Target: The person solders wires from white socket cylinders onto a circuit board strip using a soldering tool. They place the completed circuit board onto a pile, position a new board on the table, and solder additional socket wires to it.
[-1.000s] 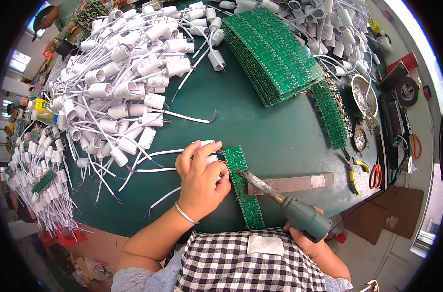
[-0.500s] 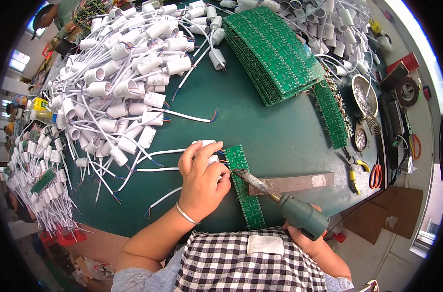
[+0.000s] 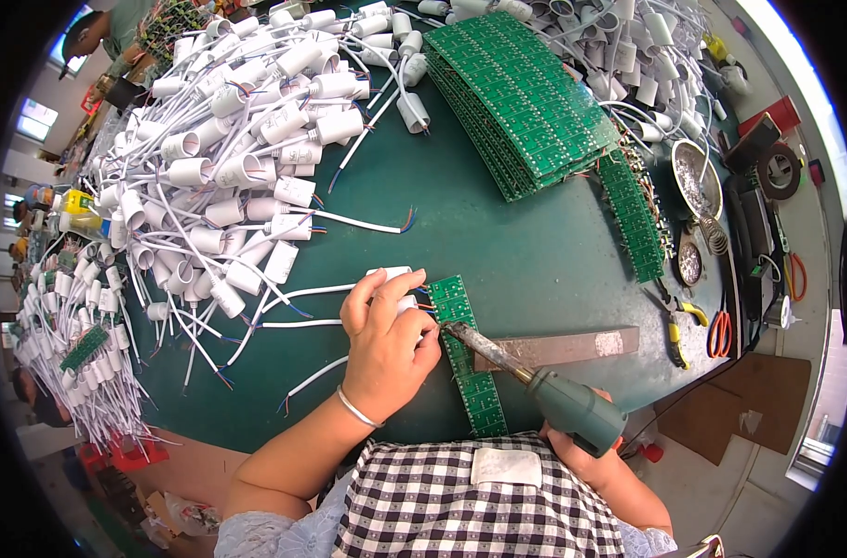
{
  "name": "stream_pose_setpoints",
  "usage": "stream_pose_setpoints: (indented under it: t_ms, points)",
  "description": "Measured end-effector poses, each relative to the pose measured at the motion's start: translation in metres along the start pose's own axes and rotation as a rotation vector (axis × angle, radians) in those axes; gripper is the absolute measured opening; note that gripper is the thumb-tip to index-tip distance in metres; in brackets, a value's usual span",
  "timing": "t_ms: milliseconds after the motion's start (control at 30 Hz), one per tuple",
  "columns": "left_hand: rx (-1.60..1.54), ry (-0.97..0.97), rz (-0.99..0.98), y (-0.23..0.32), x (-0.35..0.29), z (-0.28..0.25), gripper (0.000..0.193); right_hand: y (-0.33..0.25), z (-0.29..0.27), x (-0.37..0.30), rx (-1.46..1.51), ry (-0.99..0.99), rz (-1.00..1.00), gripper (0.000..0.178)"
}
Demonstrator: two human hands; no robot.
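Observation:
A narrow strip of green circuit board (image 3: 480,402) lies on the table in front of me, one end close to my body. My left hand (image 3: 386,349) is at its left edge, thumb and forefinger pinched on a thin wire of a white cable; the fingers partly cover the wire's end. White sockets and short red and blue wires show under and beyond those fingers. My right hand (image 3: 586,456) grips a soldering iron (image 3: 572,409) with a thick green handle. The iron's dark tip meets the board right beside my left fingertips.
A grey-brown bar (image 3: 563,350) lies under the iron's shaft. White cabled sockets (image 3: 246,167) are heaped at left, with stacked circuit boards (image 3: 526,102) at the back. To the right are yellow-handled pliers (image 3: 676,339), orange-handled scissors (image 3: 719,335) and a metal bowl (image 3: 712,195).
The iron's handle has shifted very slightly to the left, its tip staying on the board. My left hand keeps its place.

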State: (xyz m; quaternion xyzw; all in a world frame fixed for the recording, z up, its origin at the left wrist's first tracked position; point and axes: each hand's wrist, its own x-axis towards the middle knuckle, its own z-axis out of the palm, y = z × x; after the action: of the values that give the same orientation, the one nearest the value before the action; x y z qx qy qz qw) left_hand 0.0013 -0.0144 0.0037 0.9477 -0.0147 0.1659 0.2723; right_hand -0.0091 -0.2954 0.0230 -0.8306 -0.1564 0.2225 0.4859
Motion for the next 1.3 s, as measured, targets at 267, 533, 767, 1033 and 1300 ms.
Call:
stream_pose_setpoints:
  t_ms: [267,533,767,1033,1300]
  points:
    - [0.006,0.002,0.006,0.0,0.0,0.0,0.018,0.002,0.002,-0.004,0.032,0.049,0.022,0.024]
    - [0.009,0.0,-0.002,0.0,0.0,0.0,0.018,-0.007,0.005,0.001,0.353,0.156,-0.057,0.023]
    - [0.006,0.002,0.003,0.001,0.0,-0.001,0.019,-0.008,0.006,-0.001,0.384,0.134,-0.019,0.025]
    - [-0.028,-0.045,0.021,-0.004,-0.006,-0.009,0.022,-0.009,0.003,-0.001,0.403,0.131,0.004,0.025]
    - [-0.003,-0.104,0.025,-0.001,-0.006,-0.015,0.016,-0.007,0.004,-0.002,0.501,0.134,0.044,0.028]
